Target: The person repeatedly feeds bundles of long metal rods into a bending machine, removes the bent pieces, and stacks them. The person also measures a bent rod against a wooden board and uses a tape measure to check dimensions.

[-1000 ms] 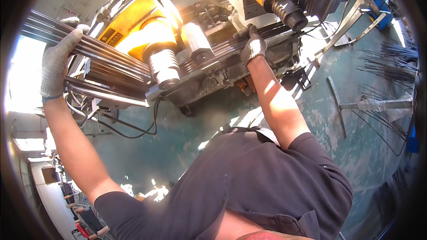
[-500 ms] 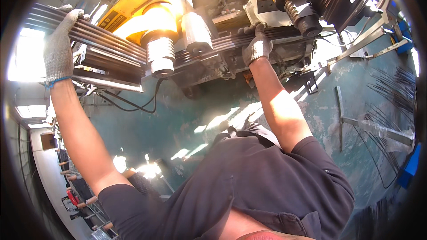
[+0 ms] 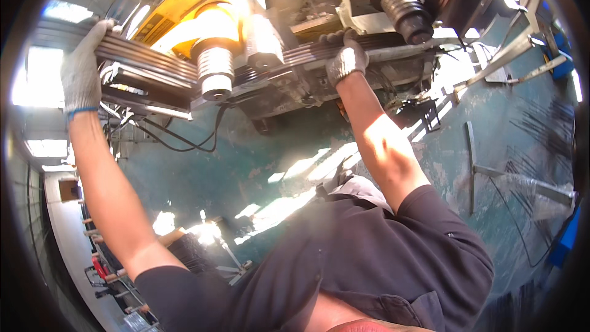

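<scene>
Long, thin metal rods (image 3: 150,57) lie side by side in a flat bundle across a machine bed, passing behind two yellow machine heads. At the far left, my left hand (image 3: 82,74) in a knitted white glove is wrapped around the bundle. My right hand (image 3: 348,61), also gloved, has its fingers curled over the rods farther right, between the two heads. The bundle's left end is blurred near the bright window, and the underside of both grips is hidden.
Between my hands stand a yellow machine head (image 3: 216,24) with a ribbed metal cylinder and a metal block (image 3: 264,46). Another yellow head (image 3: 402,0) is at the upper right. A black cable (image 3: 212,138) loops below the bed. Dark thin rods (image 3: 544,126) lie at right.
Both my hands have shifted slightly left, still around the rods. The left hand has also come a little lower in the picture.
</scene>
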A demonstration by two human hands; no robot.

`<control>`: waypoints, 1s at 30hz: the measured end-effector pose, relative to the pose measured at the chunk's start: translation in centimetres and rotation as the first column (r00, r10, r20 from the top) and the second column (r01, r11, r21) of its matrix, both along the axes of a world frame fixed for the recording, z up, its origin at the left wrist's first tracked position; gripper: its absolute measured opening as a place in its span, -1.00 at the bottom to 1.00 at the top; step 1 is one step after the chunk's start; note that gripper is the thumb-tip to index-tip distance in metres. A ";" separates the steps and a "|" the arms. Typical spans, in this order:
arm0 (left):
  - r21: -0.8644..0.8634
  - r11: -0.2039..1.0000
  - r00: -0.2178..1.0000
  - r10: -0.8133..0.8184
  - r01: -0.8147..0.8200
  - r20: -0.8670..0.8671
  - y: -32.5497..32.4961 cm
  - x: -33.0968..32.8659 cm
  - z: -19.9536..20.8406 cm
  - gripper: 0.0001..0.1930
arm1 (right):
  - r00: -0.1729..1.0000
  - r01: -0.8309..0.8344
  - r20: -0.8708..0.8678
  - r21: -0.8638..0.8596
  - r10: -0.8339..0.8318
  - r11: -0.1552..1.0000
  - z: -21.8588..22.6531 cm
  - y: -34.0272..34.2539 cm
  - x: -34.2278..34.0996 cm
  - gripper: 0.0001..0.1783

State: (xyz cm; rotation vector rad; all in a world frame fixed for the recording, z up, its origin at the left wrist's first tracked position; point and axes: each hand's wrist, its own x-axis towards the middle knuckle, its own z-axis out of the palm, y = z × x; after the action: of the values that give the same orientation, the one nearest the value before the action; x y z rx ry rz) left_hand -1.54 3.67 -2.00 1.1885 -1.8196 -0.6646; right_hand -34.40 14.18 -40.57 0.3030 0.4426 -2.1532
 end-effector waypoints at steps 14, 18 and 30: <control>-0.222 0.970 0.995 0.100 -0.100 -0.012 22.8 11.3 -16.9 -0.40 | 0.957 0.263 -0.208 0.310 -0.205 0.914 -0.5 33.8 -5.0 -0.74; 0.015 0.999 0.941 -0.025 0.032 -0.339 27.7 9.8 -25.2 -0.40 | 0.845 0.504 -0.491 0.596 -0.213 0.625 -3.0 51.3 -11.8 -0.71; 0.765 0.287 0.727 0.248 0.576 -0.641 58.4 -15.3 -48.2 -0.80 | 0.493 0.870 -0.850 0.483 0.186 -0.099 5.0 91.5 -35.5 -0.56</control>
State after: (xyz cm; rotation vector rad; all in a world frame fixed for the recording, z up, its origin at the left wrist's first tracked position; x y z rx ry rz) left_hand -16.82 62.09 -50.21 1.1235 -0.7463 -2.2633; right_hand -69.93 105.68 -35.56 0.2849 2.9184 -1.9308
